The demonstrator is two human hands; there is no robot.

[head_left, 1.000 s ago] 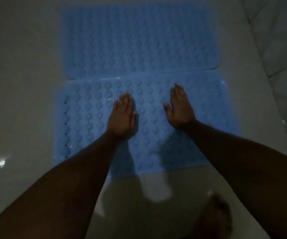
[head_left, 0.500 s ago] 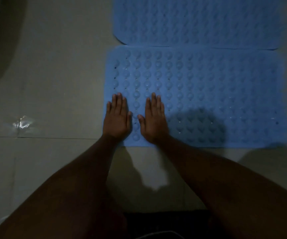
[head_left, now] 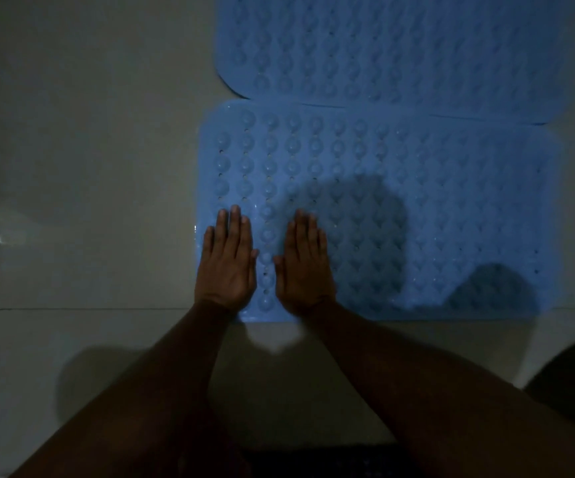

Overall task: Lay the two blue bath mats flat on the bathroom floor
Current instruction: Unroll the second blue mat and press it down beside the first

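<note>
— Where do the hands sit on the near mat (head_left: 417, 201)?

— Both at its near left corner. The left hand (head_left: 227, 267) lies palm down, fingers straight and together, holding nothing, right at the mat's left edge. The right hand (head_left: 303, 267) lies the same way just beside it, further onto the mat.

— And the far mat (head_left: 400, 46)?

— Flat on the tiled floor (head_left: 89, 150) beyond the near mat, their long edges touching, well apart from both hands.

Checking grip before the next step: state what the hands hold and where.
Nothing held. Left hand and right hand lie flat, palms down, on the near mat at its near-left corner.
</note>
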